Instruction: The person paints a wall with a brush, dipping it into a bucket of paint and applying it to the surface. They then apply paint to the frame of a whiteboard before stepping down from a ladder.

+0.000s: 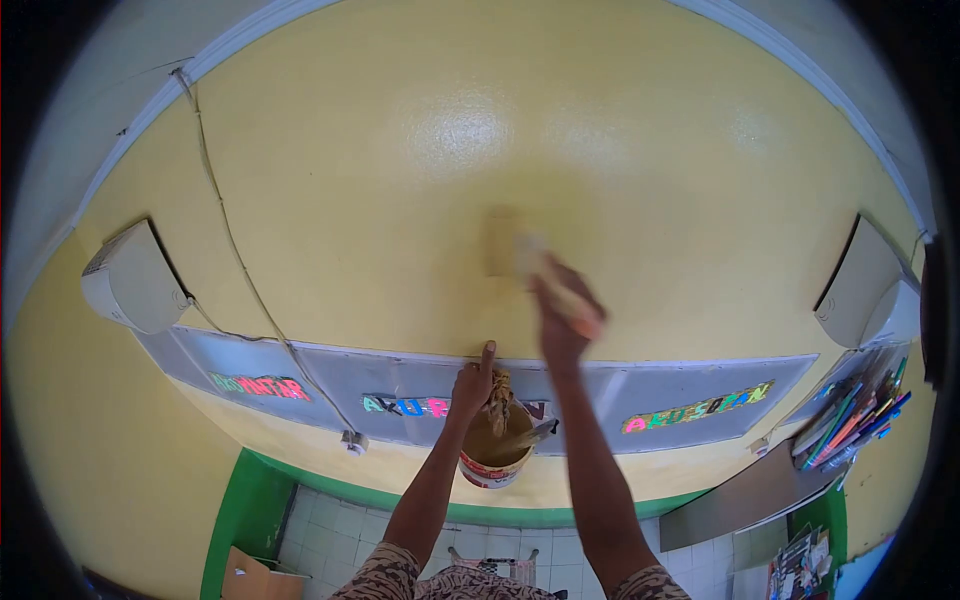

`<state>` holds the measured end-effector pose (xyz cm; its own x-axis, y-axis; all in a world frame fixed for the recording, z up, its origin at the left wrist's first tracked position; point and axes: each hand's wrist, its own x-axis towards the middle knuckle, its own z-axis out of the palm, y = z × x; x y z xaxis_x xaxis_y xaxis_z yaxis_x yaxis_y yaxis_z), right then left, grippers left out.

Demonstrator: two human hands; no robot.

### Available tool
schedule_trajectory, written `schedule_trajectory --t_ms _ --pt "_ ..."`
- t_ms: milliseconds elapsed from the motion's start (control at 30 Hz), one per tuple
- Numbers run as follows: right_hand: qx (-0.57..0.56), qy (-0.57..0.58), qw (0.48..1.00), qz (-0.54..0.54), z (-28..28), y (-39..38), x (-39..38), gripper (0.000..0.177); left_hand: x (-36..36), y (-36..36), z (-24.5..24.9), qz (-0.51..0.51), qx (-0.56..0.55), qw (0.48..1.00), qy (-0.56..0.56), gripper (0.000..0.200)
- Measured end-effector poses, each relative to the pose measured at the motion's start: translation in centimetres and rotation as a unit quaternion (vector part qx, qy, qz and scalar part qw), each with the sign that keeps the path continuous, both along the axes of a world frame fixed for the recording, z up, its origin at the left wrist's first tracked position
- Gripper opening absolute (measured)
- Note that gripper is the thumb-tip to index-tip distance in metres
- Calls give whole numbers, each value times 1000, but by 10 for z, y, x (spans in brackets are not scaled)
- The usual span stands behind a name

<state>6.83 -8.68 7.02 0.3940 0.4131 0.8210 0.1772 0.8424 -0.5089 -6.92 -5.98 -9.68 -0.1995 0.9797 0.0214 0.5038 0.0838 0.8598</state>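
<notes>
My right hand (pixel 562 325) is closed around the handle of a wide paintbrush (pixel 528 252), raised against the yellow wall (pixel 330 200). Motion blurs both the brush and the hand. Lower down, my left hand (pixel 473 388) grips the paint bucket (pixel 492 476) at its far rim, thumb pointing up. A crumpled brownish rag (pixel 500 400) hangs at that rim beside my fingers. Inside the bucket is yellowish paint, and a second tool with a flat grey end (pixel 535 435) leans over its right edge.
Air conditioners hang at left (pixel 140 280) and right (pixel 875 290). A cable (pixel 225 220) runs down the wall. Below is a grey board strip (pixel 590 400) with colourful letters. Pens (pixel 855 425) stand at right above a cabinet (pixel 740 495). White floor tiles (pixel 340 530) lie far below.
</notes>
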Motion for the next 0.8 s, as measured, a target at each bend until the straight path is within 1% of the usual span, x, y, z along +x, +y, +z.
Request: schedule_trajectory --t_ms 67,100,167,200,233,267,333,400,433,467,500,533,567,600,633,667,700,733,767,800 --pt "56 14 996 -63 -10 -3 73 21 0 1 -1 -9 -8 1000 -19 96" --pt "9 85 994 -75 -9 -11 101 24 -1 3 -3 -12 -11 1000 -21 96" --pt "33 87 979 -180 -15 -16 159 27 -1 9 -11 -34 -52 997 -52 98" --pt "27 134 963 -231 -11 -20 174 27 1 7 -12 -36 -54 997 -52 98" --pt "22 143 948 -284 -11 -22 190 27 3 6 -11 -29 -45 997 -60 98" --pt "18 168 918 -359 -6 -26 191 25 4 6 -9 -21 -34 997 -69 98" --pt "51 119 881 -456 -1 -22 181 16 5 3 -3 -17 -27 998 -57 98" --pt "39 46 910 -409 -25 6 146 21 7 -2 -1 -14 -21 999 -47 98" --pt "-50 -111 878 -463 -33 3 71 30 10 -1 1 -13 -5 999 -32 98" --pt "40 -163 908 -383 -34 -2 35 36 8 -2 0 -7 10 1000 -17 97" --pt "79 -207 941 -257 -34 -14 8 38 4 6 -16 -14 14 1000 -18 97" --pt "101 -171 968 -151 -24 -21 -17 30 -2 21 -45 -70 118 991 -10 97" --pt "94 -220 964 -115 -16 -30 -27 29 -1 18 -46 -124 218 968 -4 96" --pt "87 -266 957 -79 -11 -35 -29 27 0 18 -44 -132 218 967 -4 96" --pt "87 -263 957 -88 -12 -30 -17 27 -2 18 -41 -71 124 990 -23 95" --pt "120 -261 953 -98 -18 -21 5 32 -1 9 -21 -8 28 999 -41 95" --pt "151 -261 948 -105 -23 -14 32 37 5 -9 5 21 37 999 -12 98" --pt "169 -208 957 -113 -24 -6 71 34 7 -10 9 15 38 999 -12 98" --pt "46 -140 985 -93 -27 -6 113 26 7 -10 11 7 17 999 -31 99" --pt "50 -4 999 12 -27 -7 155 21 7 -10 11 -1 -5 999 -50 101"
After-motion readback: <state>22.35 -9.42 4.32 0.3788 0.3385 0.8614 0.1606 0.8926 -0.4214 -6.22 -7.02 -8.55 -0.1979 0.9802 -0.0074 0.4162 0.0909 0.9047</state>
